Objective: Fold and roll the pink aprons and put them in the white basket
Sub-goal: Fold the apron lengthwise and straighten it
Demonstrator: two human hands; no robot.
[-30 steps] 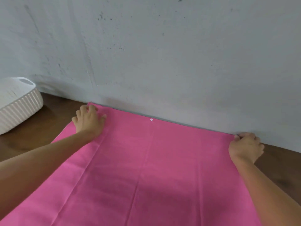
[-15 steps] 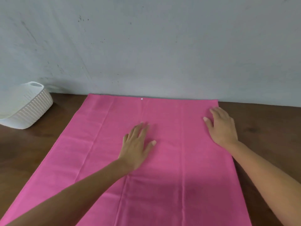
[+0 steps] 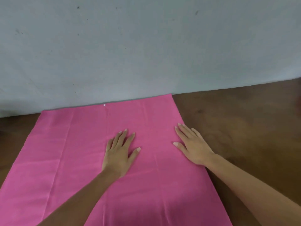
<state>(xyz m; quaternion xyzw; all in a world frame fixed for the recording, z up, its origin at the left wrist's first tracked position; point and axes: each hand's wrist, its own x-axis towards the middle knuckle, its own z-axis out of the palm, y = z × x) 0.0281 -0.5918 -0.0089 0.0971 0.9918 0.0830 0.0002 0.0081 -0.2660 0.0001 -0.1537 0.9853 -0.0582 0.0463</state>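
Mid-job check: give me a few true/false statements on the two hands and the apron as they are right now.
1. The apron lies spread flat on the table. True.
2. The left hand grips a bunched fold of the apron. False: it rests flat on the cloth, fingers straight.
3. The right hand lies flat by the apron's right edge. True.
4. The apron is rolled up. False: it is unrolled, with only light creases.
5. A small white dot sits at the apron's far edge, by the wall. True.
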